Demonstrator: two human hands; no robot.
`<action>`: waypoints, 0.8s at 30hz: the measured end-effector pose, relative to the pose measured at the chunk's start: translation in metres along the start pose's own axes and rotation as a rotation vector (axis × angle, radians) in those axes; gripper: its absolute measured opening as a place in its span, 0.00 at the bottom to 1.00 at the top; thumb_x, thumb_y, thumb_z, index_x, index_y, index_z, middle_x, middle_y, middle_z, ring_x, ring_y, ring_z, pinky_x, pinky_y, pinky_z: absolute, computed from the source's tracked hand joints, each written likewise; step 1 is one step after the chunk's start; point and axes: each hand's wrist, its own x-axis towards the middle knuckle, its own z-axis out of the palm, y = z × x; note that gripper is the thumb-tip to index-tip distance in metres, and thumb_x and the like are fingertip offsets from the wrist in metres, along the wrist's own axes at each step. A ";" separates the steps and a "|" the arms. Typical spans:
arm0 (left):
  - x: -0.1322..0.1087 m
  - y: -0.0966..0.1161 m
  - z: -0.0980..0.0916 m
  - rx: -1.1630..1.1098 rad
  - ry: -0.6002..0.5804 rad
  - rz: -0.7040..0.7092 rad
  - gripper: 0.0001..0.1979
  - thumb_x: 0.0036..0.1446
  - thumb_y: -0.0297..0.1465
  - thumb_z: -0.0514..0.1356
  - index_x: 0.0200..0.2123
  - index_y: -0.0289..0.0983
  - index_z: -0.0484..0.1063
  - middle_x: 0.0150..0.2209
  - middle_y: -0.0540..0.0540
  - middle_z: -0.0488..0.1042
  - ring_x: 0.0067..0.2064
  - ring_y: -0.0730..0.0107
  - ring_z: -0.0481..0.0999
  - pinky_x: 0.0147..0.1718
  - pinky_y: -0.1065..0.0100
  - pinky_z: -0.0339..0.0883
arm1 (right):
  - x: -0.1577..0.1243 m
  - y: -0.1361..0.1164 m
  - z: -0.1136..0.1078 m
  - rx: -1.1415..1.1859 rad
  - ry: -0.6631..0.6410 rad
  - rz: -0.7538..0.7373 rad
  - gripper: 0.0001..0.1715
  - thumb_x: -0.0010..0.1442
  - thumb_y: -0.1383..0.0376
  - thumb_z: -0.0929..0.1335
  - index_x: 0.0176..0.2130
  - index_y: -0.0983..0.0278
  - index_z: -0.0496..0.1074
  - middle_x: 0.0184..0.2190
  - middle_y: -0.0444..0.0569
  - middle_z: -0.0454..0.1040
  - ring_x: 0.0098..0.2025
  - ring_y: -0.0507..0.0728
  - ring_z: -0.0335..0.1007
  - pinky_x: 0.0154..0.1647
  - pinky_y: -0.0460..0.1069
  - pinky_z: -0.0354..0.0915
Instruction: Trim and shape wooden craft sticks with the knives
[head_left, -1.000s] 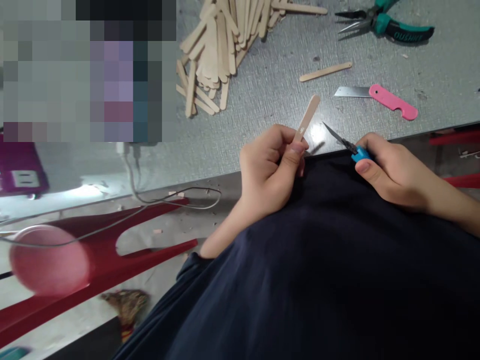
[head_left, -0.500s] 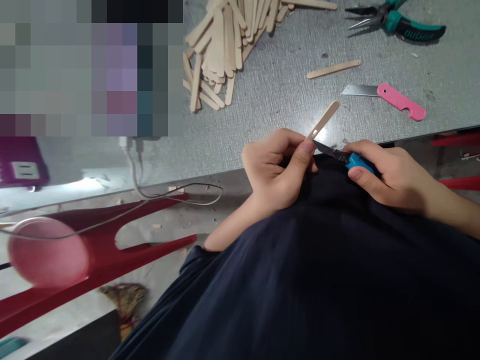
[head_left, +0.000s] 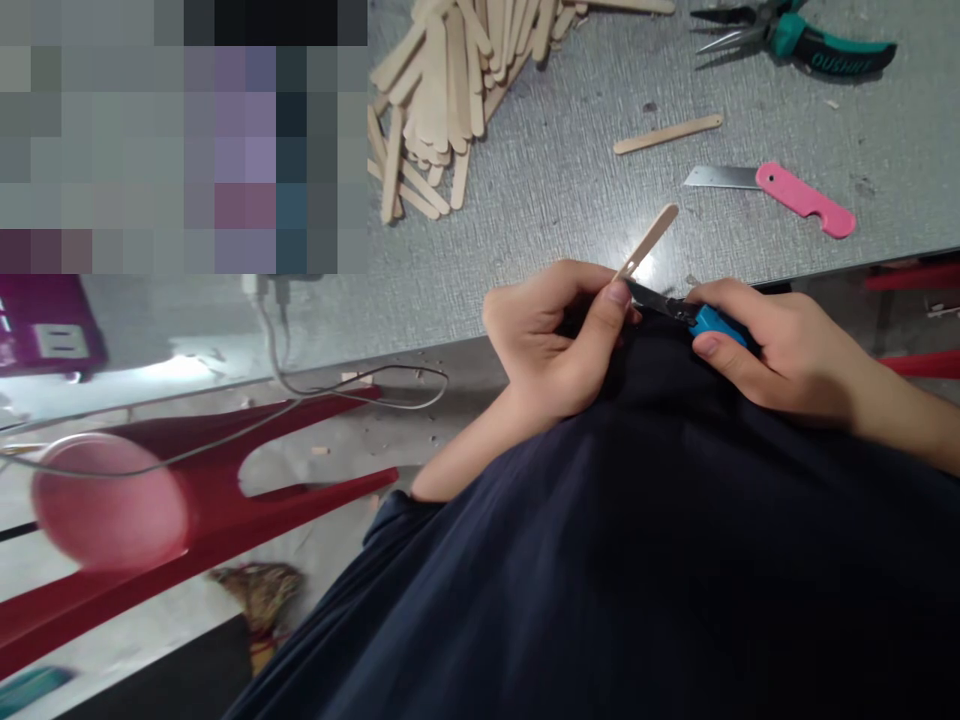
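Note:
My left hand (head_left: 562,340) is closed, pinching the lower end of a wooden craft stick (head_left: 654,236) between thumb and fingers. The stick slants up to the right over the table edge and has a small hole near my thumb. My right hand (head_left: 787,350) is wrapped round a blue-handled knife (head_left: 718,325). Its dark pointed blade reaches left to the stick just beside my left thumb; whether the tip presses into the wood I cannot tell. Another craft stick (head_left: 667,134), with a tiny hole at one end, lies beyond on the table.
A pink-handled folding knife (head_left: 806,198) lies unfolded near the edge of the grey table (head_left: 540,190). Green-and-black pliers (head_left: 832,52) rest at the far right. Many loose craft sticks (head_left: 442,90) are heaped at the back. A red stool (head_left: 217,480) and a cable (head_left: 360,375) are at left.
Both hands stay almost where they were. The stick has turned slightly in my left hand, its tip a little lower, and the view has shifted slightly.

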 end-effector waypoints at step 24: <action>0.004 0.003 0.024 -0.228 -0.091 -0.066 0.21 0.81 0.52 0.77 0.40 0.45 0.85 0.32 0.50 0.87 0.30 0.66 0.89 0.21 0.61 0.73 | 0.006 -0.002 -0.005 -0.067 -0.073 -0.035 0.29 0.89 0.38 0.66 0.63 0.56 0.82 0.49 0.54 0.93 0.46 0.69 0.91 0.45 0.56 0.73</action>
